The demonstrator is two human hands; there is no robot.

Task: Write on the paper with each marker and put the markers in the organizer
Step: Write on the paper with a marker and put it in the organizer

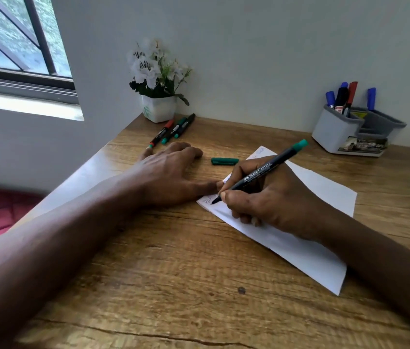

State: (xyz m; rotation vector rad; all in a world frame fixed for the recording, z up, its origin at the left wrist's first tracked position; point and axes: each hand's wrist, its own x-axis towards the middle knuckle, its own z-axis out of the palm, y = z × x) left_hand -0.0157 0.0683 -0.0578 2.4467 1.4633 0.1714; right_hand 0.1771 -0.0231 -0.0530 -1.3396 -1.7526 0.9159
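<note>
Wooden desk [199,285], grey wall [249,46], corner window [17,41]

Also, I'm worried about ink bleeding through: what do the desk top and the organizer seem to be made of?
The desk top looks like wood or wood-look laminate, matte: brown grain lines, a dark knot and a long crack-like line show. The organizer looks like moulded plastic, smooth light grey with darker grey compartments and rounded corners.

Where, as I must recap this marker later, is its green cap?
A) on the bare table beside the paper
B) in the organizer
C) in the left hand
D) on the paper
A: the green cap lies on the bare table, just left of the paper.
</note>
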